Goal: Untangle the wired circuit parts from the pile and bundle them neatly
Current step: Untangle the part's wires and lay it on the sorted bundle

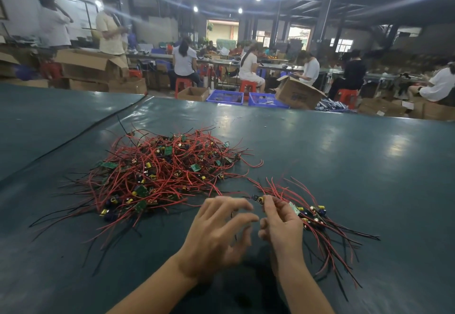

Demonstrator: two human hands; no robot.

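Leads (118, 190) on these parts looked thin, limp and light, apt to snag, while the small boards seemed stiff enough to grip. The right hand (280, 225) pinched one circuit part (259, 199) just above the worktop (344, 156), between the pile (162, 173) and the sorted bundle (312, 215). The left hand (221, 230) hovered beside it, fingers spread, holding nothing.

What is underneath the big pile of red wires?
The dark green table cover shows around the pile. Anything beneath its dense middle is covered by wires and circuit boards.
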